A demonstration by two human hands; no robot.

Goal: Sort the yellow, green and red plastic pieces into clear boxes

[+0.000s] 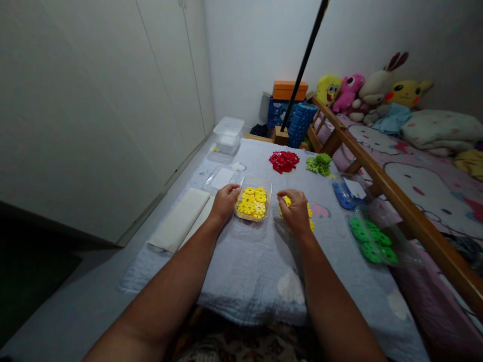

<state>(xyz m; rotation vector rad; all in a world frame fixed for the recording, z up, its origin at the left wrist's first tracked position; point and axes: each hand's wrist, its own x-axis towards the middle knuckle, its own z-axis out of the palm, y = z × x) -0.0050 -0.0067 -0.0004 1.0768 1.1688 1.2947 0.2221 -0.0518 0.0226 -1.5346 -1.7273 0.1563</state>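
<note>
A clear plastic container (270, 201) with yellow snowflake-shaped pieces (252, 203) in it stands on the cloth-covered table. My left hand (225, 202) grips its left side, thumb and fingers at the rim. Right of the container, my right hand (295, 207) hovers over or touches a second heap of yellow pieces (311, 226), partly covering it. The fingers of that hand are curled with thumb and index finger close together; whether a piece is between them is hidden.
Farther back lie red pieces (284, 161) and light green pieces (319, 164). At right, plastic containers hold blue pieces (344, 196) and green pieces (372, 240). A folded cream cloth (179, 219), a clear lid (222, 177) and a larger clear box (228, 133) are at left. A wooden bed rail (400, 193) borders the right.
</note>
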